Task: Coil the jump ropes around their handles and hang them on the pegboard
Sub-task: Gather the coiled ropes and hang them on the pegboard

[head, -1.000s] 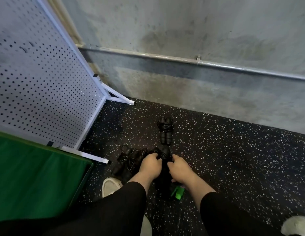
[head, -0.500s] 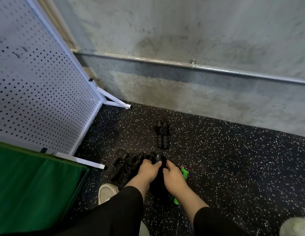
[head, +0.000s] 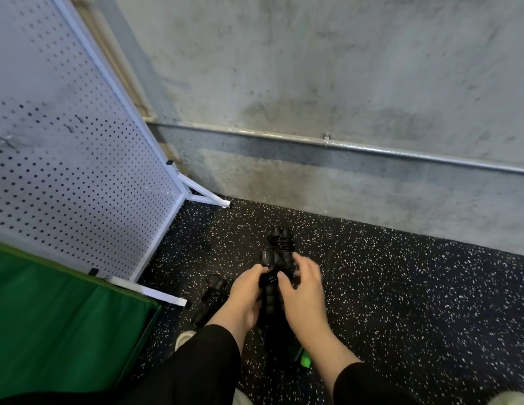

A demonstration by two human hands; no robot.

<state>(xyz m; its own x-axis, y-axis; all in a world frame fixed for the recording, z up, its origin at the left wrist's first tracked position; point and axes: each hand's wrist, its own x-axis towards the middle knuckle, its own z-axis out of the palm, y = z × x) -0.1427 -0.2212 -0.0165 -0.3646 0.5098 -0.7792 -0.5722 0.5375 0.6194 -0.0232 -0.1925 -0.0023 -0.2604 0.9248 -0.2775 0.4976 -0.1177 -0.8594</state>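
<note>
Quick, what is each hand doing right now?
Left hand: grips the black jump rope handles.
Right hand: thumb on the same handles, fingers spread loosely; a real grip cannot be told.
</note>
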